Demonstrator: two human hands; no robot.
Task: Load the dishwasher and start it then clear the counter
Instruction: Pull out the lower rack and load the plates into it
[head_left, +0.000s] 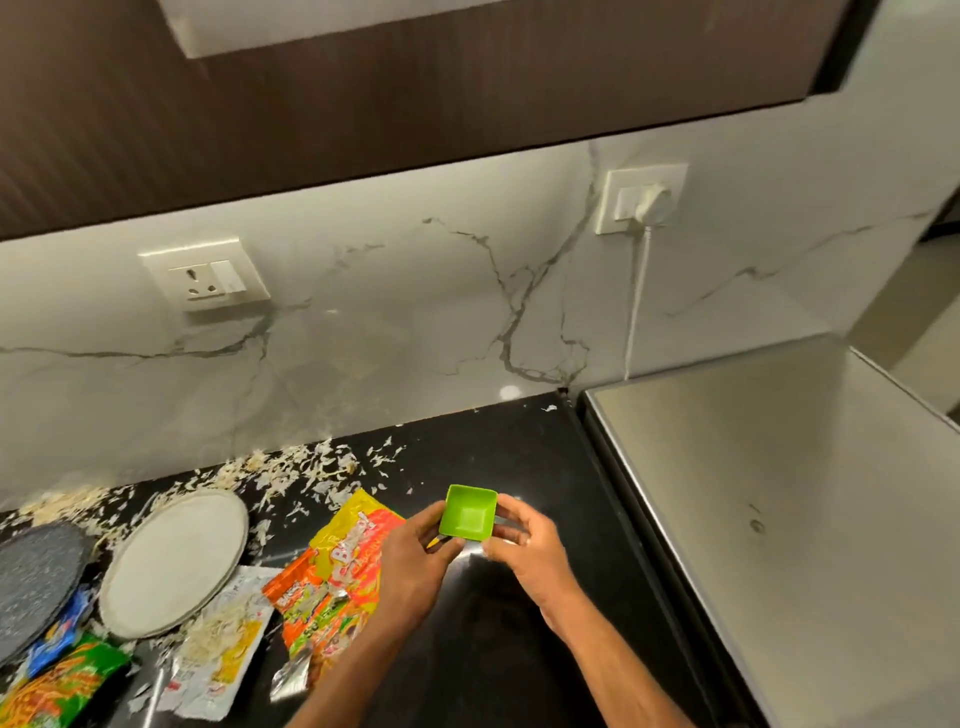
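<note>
Green square bowl (469, 513), interior empty, is held above the black desk (519, 457), left hand (415, 556) and right hand (524, 540) each in a pinching grip on its sides; white plate (176, 564) lies left, bare.

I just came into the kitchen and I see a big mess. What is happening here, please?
A person holds a small green square bowl above the black counter with both hands, the left hand and right hand gripping its sides. The counter is not cleared: a white plate, a grey plate, torn snack wrappers and scattered flakes lie on it.
</note>
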